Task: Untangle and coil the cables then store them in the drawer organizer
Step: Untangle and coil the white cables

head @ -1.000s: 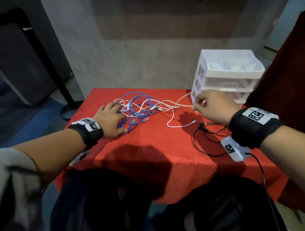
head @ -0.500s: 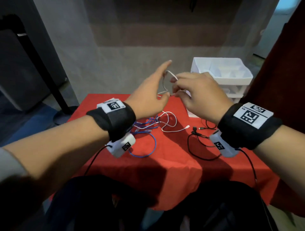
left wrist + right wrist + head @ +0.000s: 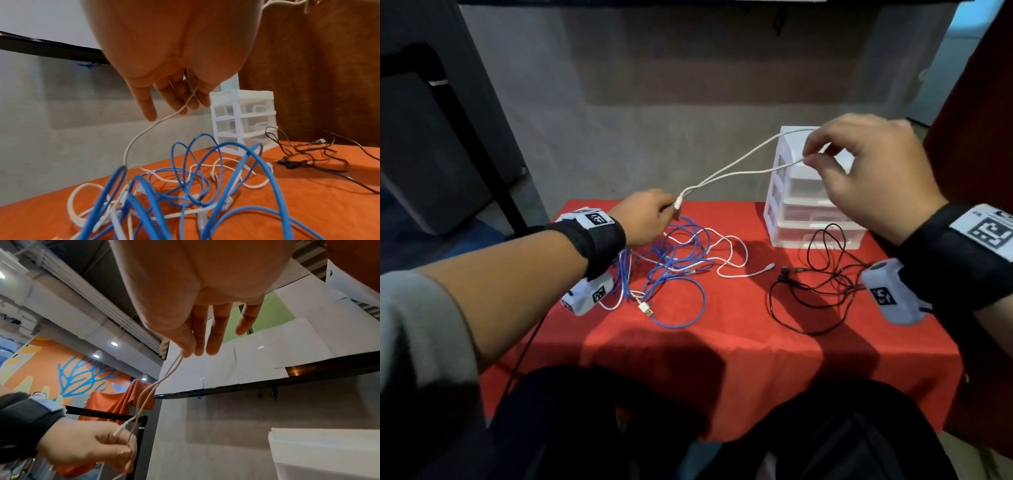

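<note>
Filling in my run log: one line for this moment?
left hand: pinches white cable | right hand: pinches its loop | drawer organizer: shut

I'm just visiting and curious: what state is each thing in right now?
white cable: doubled strand held in the air between both hands, rest on table
left hand: pinches cable near its plug
right hand: pinches the loop end
blue cable: tangled
black cable: loose heap
drawer organizer: drawers closed

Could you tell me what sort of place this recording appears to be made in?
Probably a makeshift workstation in an office or studio hall: a small table under a red cloth against a grey partition, exposed ceiling ducts with spotlights, and an orange coral mural behind.
</note>
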`<state>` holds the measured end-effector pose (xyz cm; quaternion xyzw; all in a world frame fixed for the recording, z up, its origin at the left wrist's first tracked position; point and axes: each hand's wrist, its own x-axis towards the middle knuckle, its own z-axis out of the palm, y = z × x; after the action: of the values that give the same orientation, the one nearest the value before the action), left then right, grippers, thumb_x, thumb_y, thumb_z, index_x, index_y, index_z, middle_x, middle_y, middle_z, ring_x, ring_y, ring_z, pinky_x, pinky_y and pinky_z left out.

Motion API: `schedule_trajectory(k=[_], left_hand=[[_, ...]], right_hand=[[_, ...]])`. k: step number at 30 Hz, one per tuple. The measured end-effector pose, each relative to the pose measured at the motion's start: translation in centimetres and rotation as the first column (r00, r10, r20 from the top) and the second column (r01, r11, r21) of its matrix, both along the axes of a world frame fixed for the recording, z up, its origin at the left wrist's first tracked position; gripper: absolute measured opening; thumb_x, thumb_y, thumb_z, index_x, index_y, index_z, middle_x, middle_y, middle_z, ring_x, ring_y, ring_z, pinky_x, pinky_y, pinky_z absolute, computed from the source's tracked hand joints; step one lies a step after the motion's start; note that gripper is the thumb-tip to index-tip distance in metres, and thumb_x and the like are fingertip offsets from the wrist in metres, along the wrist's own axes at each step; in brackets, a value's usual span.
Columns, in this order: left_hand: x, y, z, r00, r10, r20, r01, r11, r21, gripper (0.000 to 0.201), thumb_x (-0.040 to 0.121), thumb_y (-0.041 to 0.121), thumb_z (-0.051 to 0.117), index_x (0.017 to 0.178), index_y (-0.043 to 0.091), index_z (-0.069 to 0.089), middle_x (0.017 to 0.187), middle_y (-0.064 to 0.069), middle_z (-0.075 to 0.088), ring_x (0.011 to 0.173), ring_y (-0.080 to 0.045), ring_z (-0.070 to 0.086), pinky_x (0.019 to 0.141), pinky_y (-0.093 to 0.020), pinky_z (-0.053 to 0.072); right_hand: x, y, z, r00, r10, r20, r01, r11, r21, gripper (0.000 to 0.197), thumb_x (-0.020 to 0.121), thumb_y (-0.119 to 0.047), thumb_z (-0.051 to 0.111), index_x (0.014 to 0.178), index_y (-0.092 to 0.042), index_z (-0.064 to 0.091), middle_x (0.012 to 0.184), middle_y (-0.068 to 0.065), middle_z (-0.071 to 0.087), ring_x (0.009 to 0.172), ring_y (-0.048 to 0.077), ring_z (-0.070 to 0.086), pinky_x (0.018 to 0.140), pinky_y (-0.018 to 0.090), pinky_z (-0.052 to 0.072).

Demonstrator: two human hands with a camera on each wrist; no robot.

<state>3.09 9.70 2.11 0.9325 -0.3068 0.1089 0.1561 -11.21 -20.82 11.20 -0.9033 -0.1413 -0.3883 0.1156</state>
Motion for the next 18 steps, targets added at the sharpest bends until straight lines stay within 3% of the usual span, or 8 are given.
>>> schedule_trajectory(k=[2, 5, 7, 10, 14, 16, 18], left_hand=[[0.2, 0.6, 0.7, 1.0, 0.017, -0.008, -0.018, 0.998, -0.052, 0.025, 0.105, 0.028, 0.046, 0.096, 0.016, 0.066, 0.093, -0.01, 0.068, 0.091, -0.033, 0.063, 0.081, -0.037, 0.048], [0.4, 0.6, 2.6, 0.996, 0.076, 0.038, -0.058, 0.936, -0.348, 0.027, 0.108, 0.032, 0.038, 0.093, 0.021, 0.059, 0.077, -0.006, 0.067, 0.077, -0.027, 0.066, 0.077, -0.039, 0.051], [0.2, 0.1, 4.4, 0.984, 0.12, 0.128, -0.037, 0.856, -0.516, 0.027, 0.106, 0.038, 0.038, 0.093, 0.025, 0.058, 0.068, 0.005, 0.06, 0.07, -0.027, 0.063, 0.073, -0.04, 0.052], [-1.4, -1.4, 8.2, 0.956, 0.118, 0.27, 0.077, 0.784, -0.616, 0.029, 0.106, 0.037, 0.041, 0.097, 0.021, 0.063, 0.065, 0.023, 0.055, 0.065, -0.015, 0.058, 0.068, -0.033, 0.049], [-4.3, -4.7, 12.1, 0.953, 0.0, 0.303, 0.224, 0.67, -0.707, 0.03, 0.106, 0.033, 0.042, 0.104, 0.015, 0.065, 0.066, 0.029, 0.055, 0.059, -0.009, 0.054, 0.059, -0.031, 0.054], [-6.0, -6.8, 12.7, 0.967, -0.117, 0.228, 0.252, 0.595, -0.763, 0.029, 0.107, 0.03, 0.042, 0.107, 0.012, 0.064, 0.064, 0.024, 0.055, 0.054, -0.009, 0.052, 0.055, -0.038, 0.059], [-7.8, -8.8, 12.5, 0.958, -0.261, 0.118, 0.251, 0.565, -0.786, 0.029, 0.107, 0.029, 0.042, 0.107, 0.011, 0.065, 0.067, 0.013, 0.054, 0.053, -0.015, 0.056, 0.058, -0.044, 0.059]], right_hand=[[0.1, -0.2, -0.7, 0.999, -0.01, -0.047, 0.01, 1.0, 0.007, 0.004, 0.09, -0.025, 0.065, 0.092, -0.029, 0.064, 0.092, -0.01, 0.062, 0.091, 0.019, 0.063, 0.091, 0.055, 0.047], [0.4, -0.2, -2.1, 0.984, -0.043, -0.174, 0.034, 0.998, -0.05, 0.003, 0.089, -0.029, 0.065, 0.091, -0.029, 0.063, 0.094, -0.01, 0.062, 0.095, 0.023, 0.062, 0.09, 0.055, 0.048], [0.7, 0.1, -3.1, 0.961, -0.058, -0.269, 0.041, 0.997, -0.07, 0.005, 0.089, -0.034, 0.066, 0.09, -0.028, 0.065, 0.096, -0.009, 0.066, 0.098, 0.025, 0.062, 0.09, 0.054, 0.049], [1.1, 1.0, -3.9, 0.937, -0.032, -0.348, 0.03, 0.999, -0.012, 0.013, 0.091, -0.039, 0.064, 0.091, -0.027, 0.07, 0.093, -0.009, 0.071, 0.094, 0.02, 0.066, 0.089, 0.049, 0.051], [1.7, 3.7, -4.0, 0.934, 0.061, -0.353, -0.015, 0.991, 0.133, 0.024, 0.091, -0.037, 0.071, 0.109, -0.021, 0.074, 0.104, -0.002, 0.071, 0.087, 0.018, 0.067, 0.087, 0.038, 0.053], [2.0, 5.8, -3.8, 0.909, 0.148, -0.389, -0.059, 0.971, 0.233, 0.041, 0.09, -0.041, 0.073, 0.123, -0.018, 0.069, 0.116, -0.001, 0.069, 0.087, 0.016, 0.068, 0.086, 0.033, 0.052], [2.3, 8.2, -3.7, 0.861, 0.255, -0.439, -0.079, 0.921, 0.381, 0.044, 0.091, -0.042, 0.073, 0.126, -0.017, 0.066, 0.114, 0.0, 0.07, 0.083, 0.011, 0.067, 0.077, 0.026, 0.049]])
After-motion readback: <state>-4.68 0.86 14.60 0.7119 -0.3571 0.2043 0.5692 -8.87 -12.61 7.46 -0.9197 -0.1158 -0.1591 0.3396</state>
